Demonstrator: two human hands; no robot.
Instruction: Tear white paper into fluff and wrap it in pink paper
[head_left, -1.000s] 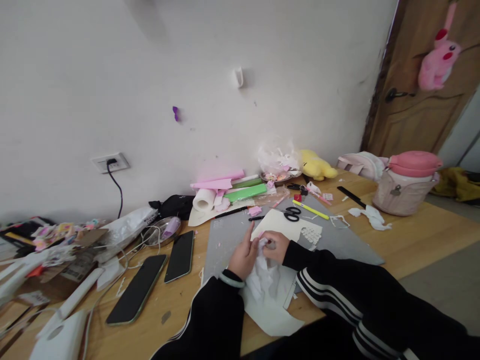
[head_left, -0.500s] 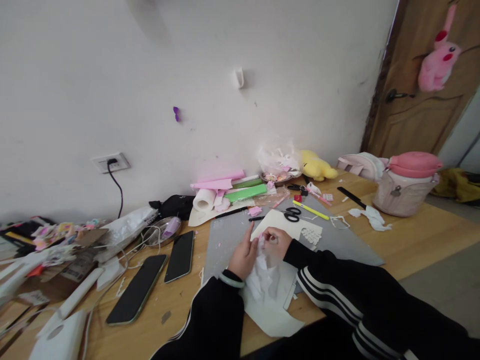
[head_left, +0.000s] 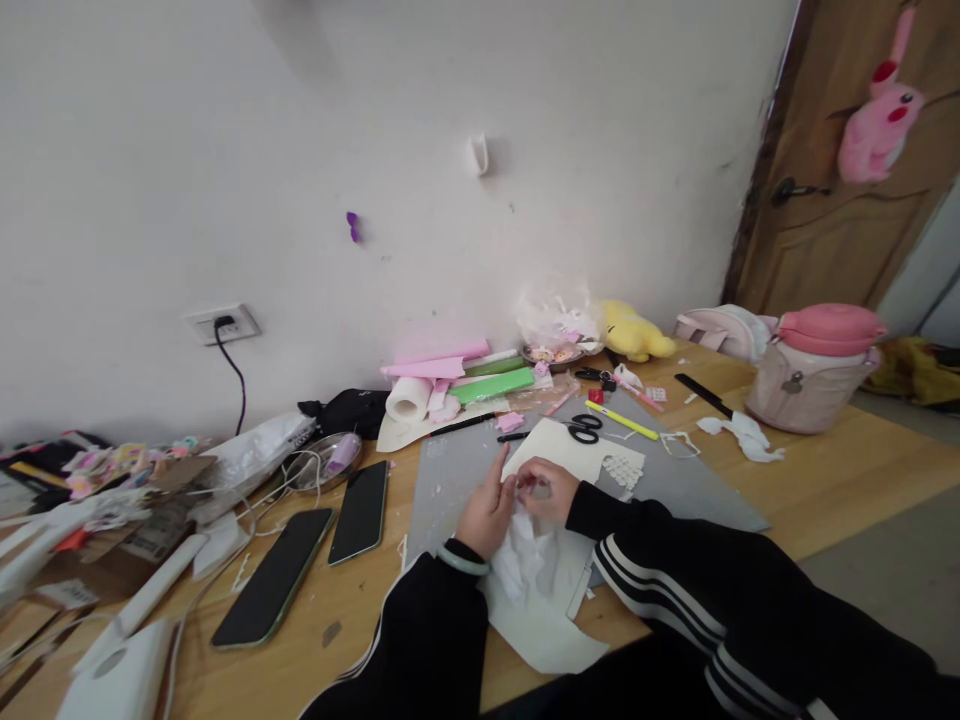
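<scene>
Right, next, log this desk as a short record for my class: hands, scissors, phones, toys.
Left hand: at top of crumpled white sheet, grip partly hidden
Right hand: same spot, fingers bent
Scissors: lying beyond right hand
Near phone: left of far phone
Yellow toy: near wall
Pink toy: hanging at door

There are two hands [head_left: 484,515] [head_left: 553,490], two phones [head_left: 274,578] [head_left: 360,512] (evenly matched) and one wall socket [head_left: 201,325].

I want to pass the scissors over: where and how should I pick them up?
Probably by the black loops of the scissors, coming from the right with the right hand once free: they lie flat, loops uncovered and forming their right end.
</scene>
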